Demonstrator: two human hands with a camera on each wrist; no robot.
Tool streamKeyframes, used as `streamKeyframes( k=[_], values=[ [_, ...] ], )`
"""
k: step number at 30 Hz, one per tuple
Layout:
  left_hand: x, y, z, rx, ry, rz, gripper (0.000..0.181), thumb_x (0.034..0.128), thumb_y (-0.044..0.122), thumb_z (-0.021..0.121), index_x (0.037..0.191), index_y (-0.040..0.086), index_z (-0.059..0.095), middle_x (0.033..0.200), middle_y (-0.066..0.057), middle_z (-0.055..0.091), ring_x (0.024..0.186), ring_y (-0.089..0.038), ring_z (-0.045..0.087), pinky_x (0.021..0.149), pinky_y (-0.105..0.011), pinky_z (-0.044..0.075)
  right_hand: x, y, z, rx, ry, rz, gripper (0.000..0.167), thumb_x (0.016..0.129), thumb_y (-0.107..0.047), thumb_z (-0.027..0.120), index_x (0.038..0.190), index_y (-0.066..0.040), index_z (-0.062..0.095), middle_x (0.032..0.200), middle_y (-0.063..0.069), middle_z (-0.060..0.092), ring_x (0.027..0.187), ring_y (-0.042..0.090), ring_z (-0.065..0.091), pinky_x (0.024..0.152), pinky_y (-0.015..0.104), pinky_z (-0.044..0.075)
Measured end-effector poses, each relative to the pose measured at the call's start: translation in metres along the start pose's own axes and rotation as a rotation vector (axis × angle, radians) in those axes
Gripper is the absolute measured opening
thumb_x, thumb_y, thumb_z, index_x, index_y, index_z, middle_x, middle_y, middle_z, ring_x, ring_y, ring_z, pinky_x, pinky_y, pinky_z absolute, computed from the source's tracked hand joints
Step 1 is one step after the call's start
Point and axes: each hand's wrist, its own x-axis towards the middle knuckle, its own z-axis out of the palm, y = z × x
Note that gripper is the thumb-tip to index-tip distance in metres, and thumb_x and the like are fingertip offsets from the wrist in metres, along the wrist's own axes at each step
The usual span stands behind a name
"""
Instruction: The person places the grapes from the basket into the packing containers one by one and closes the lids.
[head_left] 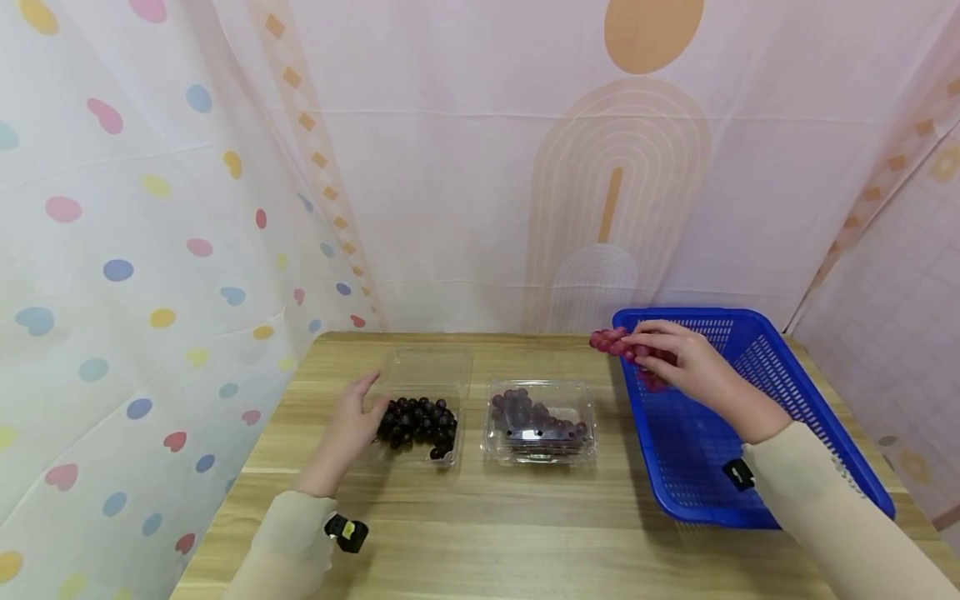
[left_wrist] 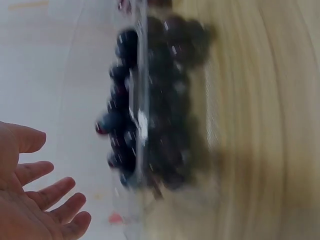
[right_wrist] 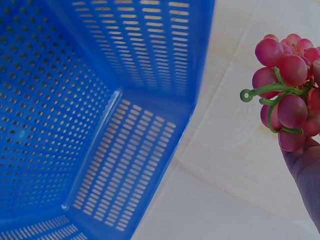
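My right hand (head_left: pixel 686 367) holds a bunch of red grapes (head_left: pixel 611 340) over the left rim of the blue basket (head_left: pixel 656 467). In the right wrist view the bunch (right_wrist: pixel 292 107) shows its green stem, the thumb beneath it. At the left, my left hand (head_left: pixel 356 425) is beside a clear plastic box (head_left: pixel 459 450) full of dark grapes (head_left: pixel 416 423), its lid (head_left: pixel 431 367) raised at the back. The left wrist view shows that hand's fingers (left_wrist: pixel 60 192) spread, apart from the dark grapes (left_wrist: pixel 122 100).
Between the lidless side and the basket sits another clear box (head_left: pixel 577 408), lid down, with purplish grapes (head_left: pixel 525 412) inside. All stand on a wooden table (head_left: pixel 480 525). Patterned curtains (head_left: pixel 450 208) hang behind and at the sides.
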Motion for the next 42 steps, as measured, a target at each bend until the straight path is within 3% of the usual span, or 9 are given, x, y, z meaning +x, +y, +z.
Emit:
streamKeyframes(
  k=[4,9,13,17,20,22,31,35,42],
  values=[
    [-0.004,-0.021,-0.011,0.003,0.002,-0.049,0.052,0.1014,0.02,0.042,0.144,-0.008,0.028,0.144,-0.033,0.031,0.13,-0.049,0.033,0.107,-0.058,0.031,0.005,-0.005,0.003,0.01,0.005,-0.02,0.026,0.083,0.0,0.068,0.108,-0.007,0.071,0.112,0.013,0.062,0.101,0.03,0.06,0.076,0.045,0.054],
    [-0.009,-0.037,-0.018,-0.049,-0.03,-0.144,0.052,0.102,0.019,0.039,0.145,-0.008,0.026,0.141,-0.034,0.035,0.125,-0.049,0.04,0.101,-0.055,0.04,0.012,-0.013,0.006,0.032,-0.007,-0.015,0.027,0.082,-0.001,0.069,0.109,-0.006,0.071,0.115,0.015,0.062,0.104,0.033,0.059,0.081,0.047,0.054],
    [-0.012,-0.045,-0.018,-0.148,-0.039,-0.224,0.05,0.1024,0.018,0.038,0.143,-0.009,0.028,0.137,-0.034,0.04,0.12,-0.045,0.047,0.092,-0.043,0.05,0.018,-0.019,0.01,0.062,-0.013,-0.017,0.027,0.082,-0.001,0.07,0.109,-0.006,0.071,0.116,0.017,0.061,0.105,0.033,0.06,0.081,0.046,0.054],
    [-0.013,-0.051,-0.018,-0.312,-0.061,-0.318,0.049,0.1021,0.019,0.039,0.142,-0.009,0.033,0.12,-0.025,0.057,0.094,-0.024,0.061,0.074,-0.027,0.054,0.024,-0.027,0.014,0.096,-0.027,-0.013,0.028,0.083,-0.002,0.069,0.11,-0.007,0.071,0.118,0.017,0.06,0.106,0.032,0.059,0.082,0.045,0.054],
    [-0.013,-0.056,-0.017,-0.369,-0.078,-0.353,0.047,0.1012,0.018,0.043,0.14,-0.008,0.037,0.105,-0.01,0.063,0.079,-0.006,0.056,0.068,-0.024,0.053,0.029,-0.034,0.017,0.118,-0.033,-0.017,0.028,0.083,-0.003,0.069,0.111,-0.007,0.07,0.118,0.015,0.06,0.105,0.03,0.059,0.08,0.043,0.055],
    [-0.013,-0.058,-0.015,-0.371,-0.09,-0.352,0.046,0.101,0.017,0.044,0.14,-0.007,0.038,0.103,-0.007,0.063,0.078,-0.005,0.056,0.067,-0.024,0.052,0.033,-0.039,0.019,0.132,-0.034,-0.033,0.028,0.084,-0.003,0.069,0.112,-0.007,0.07,0.118,0.013,0.061,0.103,0.028,0.06,0.078,0.041,0.055],
    [-0.015,-0.063,-0.009,-0.356,-0.068,-0.343,0.042,0.0984,0.011,0.049,0.135,-0.009,0.044,0.116,-0.024,0.057,0.077,-0.01,0.057,0.061,-0.024,0.051,0.049,-0.059,0.036,0.185,-0.05,-0.106,0.027,0.085,-0.005,0.069,0.111,-0.01,0.071,0.116,0.009,0.061,0.098,0.022,0.06,0.07,0.031,0.055],
    [-0.016,-0.065,-0.008,-0.356,-0.047,-0.347,0.041,0.0973,0.01,0.051,0.134,-0.008,0.046,0.113,-0.019,0.062,0.075,-0.008,0.057,0.06,-0.023,0.051,0.057,-0.069,0.045,0.213,-0.061,-0.126,0.027,0.084,-0.005,0.069,0.111,-0.011,0.071,0.116,0.008,0.061,0.098,0.021,0.061,0.071,0.028,0.055],
    [-0.015,-0.069,-0.007,-0.359,-0.022,-0.343,0.04,0.0956,0.011,0.055,0.131,-0.007,0.05,0.106,-0.013,0.067,0.074,-0.005,0.058,0.061,-0.023,0.052,0.072,-0.089,0.065,0.228,-0.079,-0.18,0.026,0.085,-0.006,0.069,0.11,-0.012,0.072,0.116,0.008,0.062,0.104,0.022,0.06,0.083,0.035,0.054]
  ],
)
